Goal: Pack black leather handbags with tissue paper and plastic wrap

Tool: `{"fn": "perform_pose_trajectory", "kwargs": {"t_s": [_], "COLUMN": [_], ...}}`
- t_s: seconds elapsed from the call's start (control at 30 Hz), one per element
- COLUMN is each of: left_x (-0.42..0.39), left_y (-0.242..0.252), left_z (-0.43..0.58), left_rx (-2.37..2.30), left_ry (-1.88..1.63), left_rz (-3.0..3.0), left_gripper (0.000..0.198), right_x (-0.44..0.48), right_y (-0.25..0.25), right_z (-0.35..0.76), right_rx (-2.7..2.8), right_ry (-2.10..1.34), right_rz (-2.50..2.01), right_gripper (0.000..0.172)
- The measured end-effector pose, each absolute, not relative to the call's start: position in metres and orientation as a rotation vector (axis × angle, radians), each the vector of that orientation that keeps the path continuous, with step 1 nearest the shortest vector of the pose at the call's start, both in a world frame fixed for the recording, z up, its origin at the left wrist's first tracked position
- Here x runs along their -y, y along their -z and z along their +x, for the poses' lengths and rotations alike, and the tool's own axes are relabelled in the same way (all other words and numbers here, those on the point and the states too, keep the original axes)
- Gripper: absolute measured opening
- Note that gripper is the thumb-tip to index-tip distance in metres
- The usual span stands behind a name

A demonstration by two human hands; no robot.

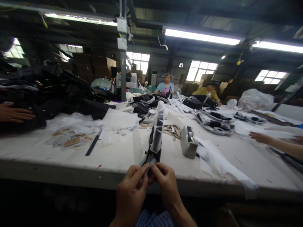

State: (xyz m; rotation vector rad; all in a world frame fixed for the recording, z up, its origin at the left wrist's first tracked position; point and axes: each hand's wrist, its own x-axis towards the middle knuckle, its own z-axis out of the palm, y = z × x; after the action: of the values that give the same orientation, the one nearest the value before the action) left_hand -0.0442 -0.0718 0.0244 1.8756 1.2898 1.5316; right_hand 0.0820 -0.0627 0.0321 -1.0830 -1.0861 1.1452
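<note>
Wrapped black strap (158,132), grey strip (151,160) at near end, pinched by left hand (132,186) and right hand (167,183)

At centre, your black piece (158,154) is sheathed in glossy, wrinkled plastic film (158,129); the translucent strip (151,160) at its near end has a plastic sheen. Right of centre, your tape dispenser (188,147) looks smooth. Left, you have matt paper (120,120) and dull cardboard scraps (72,142); at bottom centre, checked cloth (153,219).
</note>
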Motion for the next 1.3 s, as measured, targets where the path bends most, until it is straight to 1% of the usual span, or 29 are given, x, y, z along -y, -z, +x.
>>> {"fn": "perform_pose_trajectory", "kwargs": {"t_s": [0.1,0.2,0.33,0.53,0.7,0.83,0.93,1.07,1.2,1.3], "left_x": [0.071,0.065,0.053,0.044,0.046,0.050,0.051,0.051,0.054,0.057], "left_y": [-0.027,-0.032,-0.038,-0.037,-0.029,-0.023,-0.022,-0.024,-0.030,-0.032], "left_z": [-0.045,-0.048,-0.051,-0.045,-0.040,-0.040,-0.040,-0.039,-0.041,-0.044], "left_rx": [-1.392,-1.550,-1.535,-1.461,-1.545,-1.538,-1.529,-1.537,-1.597,-1.566], "left_ry": [-1.464,-1.415,-1.330,-1.355,-1.520,-1.566,-1.597,-1.623,-1.556,-1.476], "left_rz": [1.858,1.788,1.631,1.489,1.818,2.142,2.239,2.082,1.809,1.777], "left_gripper": [0.030,0.037,0.034,0.025,0.008,0.012,0.015,0.014,0.022,0.018], "right_x": [0.059,0.060,0.064,0.060,0.056,0.055,0.054,0.054,0.055,0.054], "right_y": [-0.034,-0.033,-0.033,-0.034,-0.028,-0.021,-0.018,-0.021,-0.023,-0.022], "right_z": [0.080,0.076,0.073,0.074,0.072,0.073,0.074,0.075,0.074,0.073], "right_rx": [1.083,1.121,1.171,1.196,1.167,1.182,1.214,1.239,1.229,1.199], "right_ry": [-1.129,-1.011,-0.894,-0.903,-0.929,-0.948,-0.901,-0.900,-0.974,-1.013], "right_rz": [-1.140,-1.201,-1.257,-1.241,-1.225,-1.149,-1.152,-1.181,-1.151,-1.126], "right_gripper": [0.039,0.039,0.037,0.042,0.044,0.046,0.045,0.043,0.045,0.044]}}
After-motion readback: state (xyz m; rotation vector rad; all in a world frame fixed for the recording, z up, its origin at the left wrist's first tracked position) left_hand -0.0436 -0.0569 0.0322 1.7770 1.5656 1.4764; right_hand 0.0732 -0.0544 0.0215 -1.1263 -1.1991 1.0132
